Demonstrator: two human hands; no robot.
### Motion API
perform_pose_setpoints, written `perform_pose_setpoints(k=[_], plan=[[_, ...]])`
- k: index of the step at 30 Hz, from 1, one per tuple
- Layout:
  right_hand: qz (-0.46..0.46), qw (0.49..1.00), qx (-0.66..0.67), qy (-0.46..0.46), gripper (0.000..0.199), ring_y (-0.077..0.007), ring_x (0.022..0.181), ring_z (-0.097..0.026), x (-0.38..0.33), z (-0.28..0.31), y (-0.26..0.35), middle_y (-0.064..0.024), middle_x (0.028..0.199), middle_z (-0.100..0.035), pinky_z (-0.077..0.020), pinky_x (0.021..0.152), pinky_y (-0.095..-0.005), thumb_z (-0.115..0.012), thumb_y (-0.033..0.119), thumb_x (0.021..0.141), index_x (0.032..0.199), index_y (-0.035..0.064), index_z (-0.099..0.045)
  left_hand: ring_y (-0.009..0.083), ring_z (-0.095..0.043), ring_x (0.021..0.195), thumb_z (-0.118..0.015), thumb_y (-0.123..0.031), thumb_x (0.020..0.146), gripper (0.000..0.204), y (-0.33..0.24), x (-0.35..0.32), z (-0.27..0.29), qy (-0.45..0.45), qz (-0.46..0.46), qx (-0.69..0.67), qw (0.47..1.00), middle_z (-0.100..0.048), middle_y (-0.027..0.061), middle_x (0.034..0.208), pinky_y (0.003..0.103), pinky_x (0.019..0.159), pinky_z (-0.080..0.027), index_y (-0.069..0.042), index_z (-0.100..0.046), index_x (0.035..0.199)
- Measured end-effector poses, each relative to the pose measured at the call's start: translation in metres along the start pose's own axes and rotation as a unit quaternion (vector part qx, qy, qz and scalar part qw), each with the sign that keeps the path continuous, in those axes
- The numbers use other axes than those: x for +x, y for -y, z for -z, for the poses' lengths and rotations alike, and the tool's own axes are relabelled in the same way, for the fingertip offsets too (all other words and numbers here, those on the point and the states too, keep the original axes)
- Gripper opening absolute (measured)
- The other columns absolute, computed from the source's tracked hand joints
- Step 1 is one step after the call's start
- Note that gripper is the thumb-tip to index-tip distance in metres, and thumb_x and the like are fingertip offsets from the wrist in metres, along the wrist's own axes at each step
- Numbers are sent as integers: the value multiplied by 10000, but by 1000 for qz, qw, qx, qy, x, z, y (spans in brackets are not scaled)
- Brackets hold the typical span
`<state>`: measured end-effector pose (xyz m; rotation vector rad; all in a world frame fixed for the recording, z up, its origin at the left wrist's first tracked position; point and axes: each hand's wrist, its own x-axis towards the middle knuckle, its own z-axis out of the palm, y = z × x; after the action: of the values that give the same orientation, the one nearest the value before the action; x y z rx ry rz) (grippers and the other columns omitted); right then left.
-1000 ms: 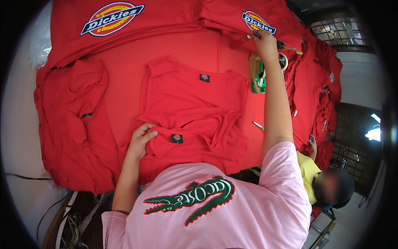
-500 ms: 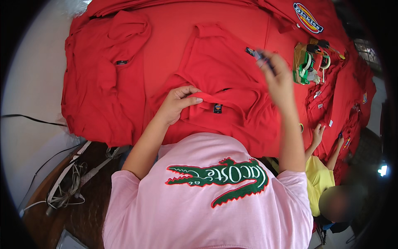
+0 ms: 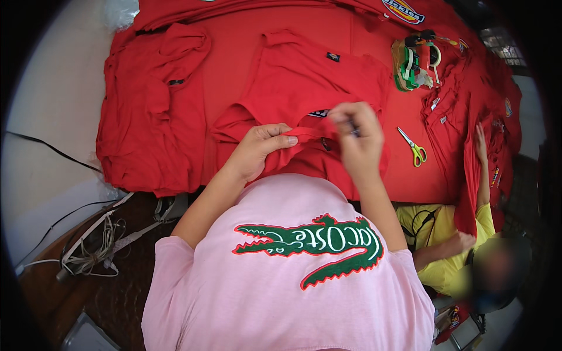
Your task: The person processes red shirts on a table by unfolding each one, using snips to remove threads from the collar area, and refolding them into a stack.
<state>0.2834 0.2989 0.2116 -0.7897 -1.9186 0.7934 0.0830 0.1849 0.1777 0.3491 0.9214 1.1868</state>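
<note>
A red knit shirt [image 3: 304,76] lies spread in front of me, with a small dark label [image 3: 332,57] on its far part. My left hand [image 3: 257,151] pinches the edge of its neckline between thumb and fingers, lifting it slightly. Just right of that, my right hand [image 3: 358,137] is closed on a small dark-handled tool [image 3: 355,130]. Fingers and motion blur hide most of the tool. Another dark label [image 3: 319,113] shows partly inside the neckline, beside the right hand.
Red shirts [image 3: 146,117] lie heaped at the left. Yellow-handled scissors [image 3: 417,153] rest on the red cloth at right, below a container [image 3: 400,75] with tape rolls and tools. A co-worker in yellow [image 3: 433,225] handles a red garment [image 3: 468,196]. Tangled cables [image 3: 96,245] are at lower left.
My right hand has come down and left from the far label to the neckline. The left hand keeps its pinch. The scissors are now visible, and the co-worker has pulled up a red garment.
</note>
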Motion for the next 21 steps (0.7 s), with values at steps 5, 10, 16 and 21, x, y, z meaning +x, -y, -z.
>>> perform_pose_setpoints(k=[5, 10, 16, 21], plan=[[-227, 897, 339, -169, 78, -16, 647, -424, -20, 58, -19, 56, 760, -550, -336, 580, -195, -643, 119, 1022, 1024, 46, -672, 92, -665, 972, -718, -71, 916, 187, 15, -15, 1, -25, -26, -6, 999, -748, 22, 1034, 245, 974, -458, -30, -765, 1092], [-181, 979, 86, -42, 153, -35, 684, -465, -39, 37, 12, 53, 774, -535, -353, 596, -204, -759, 40, 899, 1051, 50, -737, 82, -640, 993, -720, -100, 921, 205, 16, -19, -7, -20, -29, 25, 999, -734, -2, 1023, 243, 985, -440, -28, -767, 1108], [-111, 990, 73, 53, 234, -14, 670, -441, -49, 6, 27, 55, 771, -525, -324, 573, -188, -771, 23, 882, 1111, 59, -735, 85, -670, 1012, -711, -73, 917, 229, 14, -15, -28, -18, -41, 124, 991, -754, 16, 1062, 249, 989, -465, -36, -753, 1139], [-298, 929, 199, -94, 159, -53, 694, -474, -38, 22, 8, 51, 773, -516, -428, 669, -218, -648, 169, 1027, 1044, 11, -639, 82, -643, 1029, -695, -122, 943, 257, 14, -14, -26, 9, -26, 36, 999, -745, 20, 1059, 233, 996, -448, -26, -742, 1177]])
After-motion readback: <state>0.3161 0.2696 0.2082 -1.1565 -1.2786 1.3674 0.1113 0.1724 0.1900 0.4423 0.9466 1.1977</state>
